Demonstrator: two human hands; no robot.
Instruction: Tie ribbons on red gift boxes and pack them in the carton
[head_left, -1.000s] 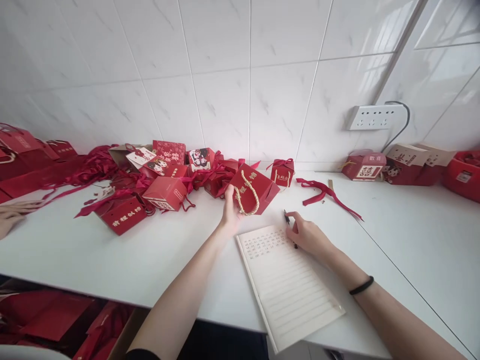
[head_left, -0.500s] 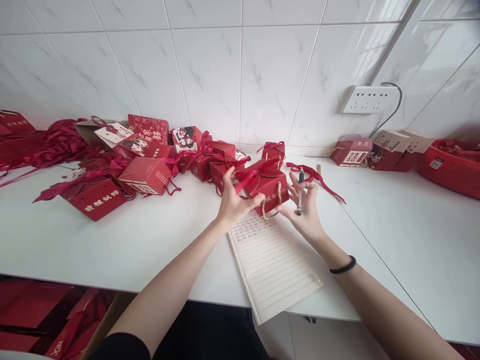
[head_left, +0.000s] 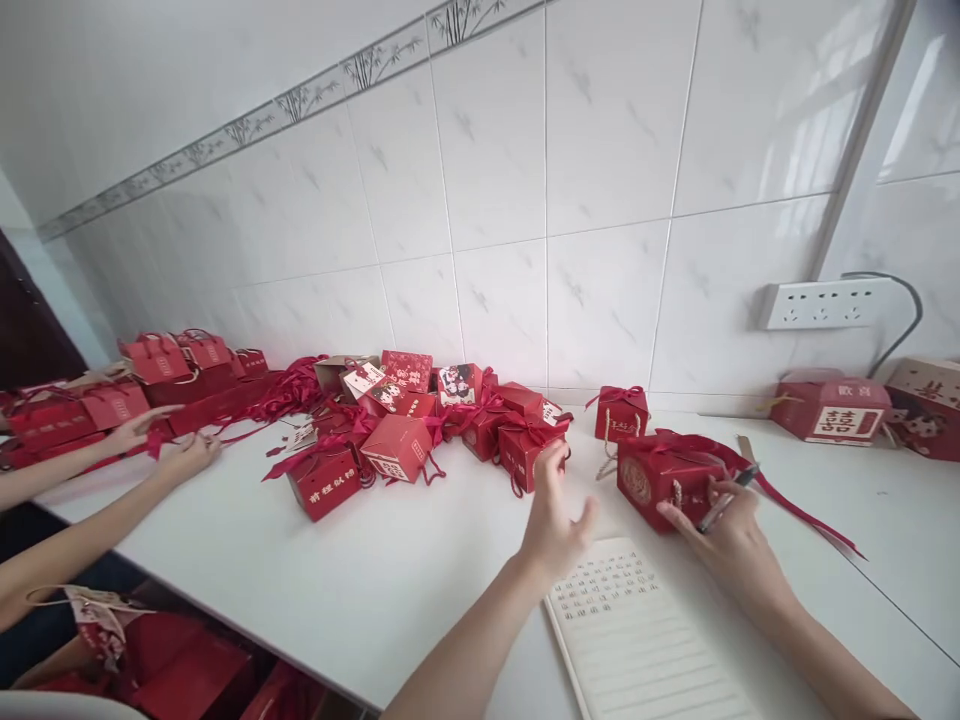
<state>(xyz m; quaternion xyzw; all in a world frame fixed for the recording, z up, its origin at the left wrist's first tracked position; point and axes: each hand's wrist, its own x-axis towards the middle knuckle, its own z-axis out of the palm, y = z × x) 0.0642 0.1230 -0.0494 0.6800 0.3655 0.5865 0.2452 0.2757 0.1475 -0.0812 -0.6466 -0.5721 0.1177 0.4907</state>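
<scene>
Box (head_left: 660,487) is pointing its emblem (head_left: 636,482) leftward, long axis unclear, contents hidden; our right hand (head_left: 739,535) is pinching a pen (head_left: 731,494), our left hand (head_left: 556,530) hanging half-spread, empty

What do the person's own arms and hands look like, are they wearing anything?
The left hand and right hand are bare, without gloves. The left forearm and right forearm narrow toward the wrists, and no sleeves show on the parts in view. No cables either.
</scene>
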